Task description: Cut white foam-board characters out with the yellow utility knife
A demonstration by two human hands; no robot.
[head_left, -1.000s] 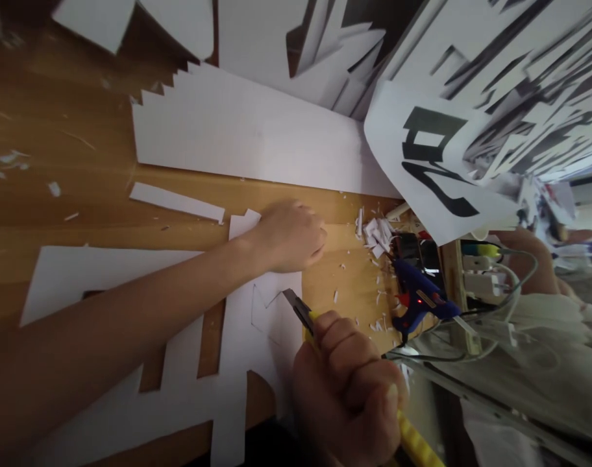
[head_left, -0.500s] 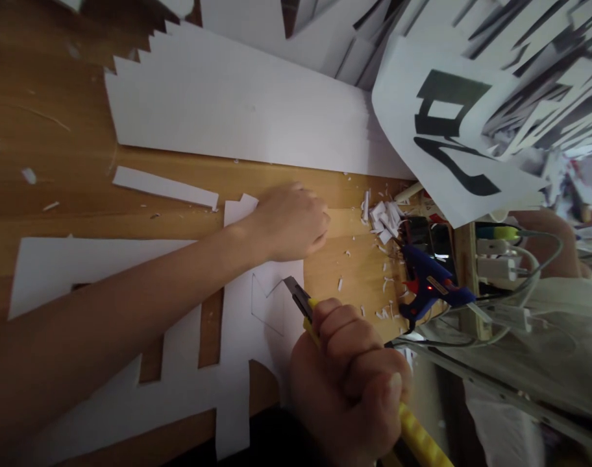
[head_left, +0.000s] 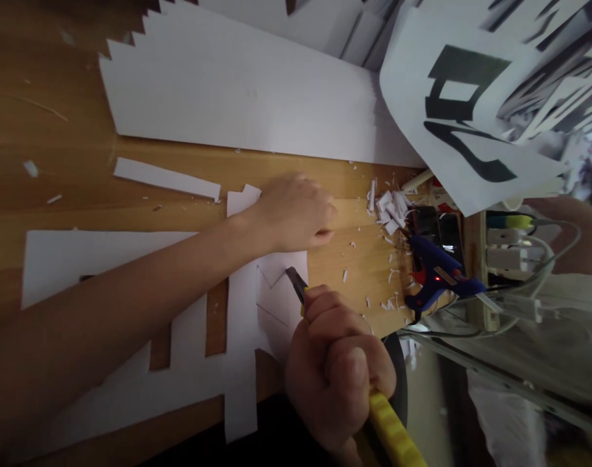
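Observation:
My right hand (head_left: 337, 363) is wrapped around the yellow handle of a utility knife (head_left: 398, 431), its dark blade out. The blade's tip is at the end of a drawn line on a white cut-out board (head_left: 242, 311). Thin angular lines form an outline on the board beside the blade. My left hand (head_left: 296, 211) rests with curled fingers over the board's upper end; whatever may be under its fingers is hidden. My left forearm crosses the cut-out, covering part of it and its rectangular openings. A narrow white strip (head_left: 167, 178) lies left of this hand.
A long white board with a stepped edge (head_left: 247, 91) lies beyond my hands. Small white offcuts (head_left: 392, 209) and a blue glue gun (head_left: 439, 275) with a lit red light are at the right. Cables, a printed sheet (head_left: 466, 130) and part of another person (head_left: 576, 233) are farther right.
The view has shifted slightly. My right hand and the knife have turned a little, and the blade stays near the same drawn corner. My left hand keeps its place on the board.

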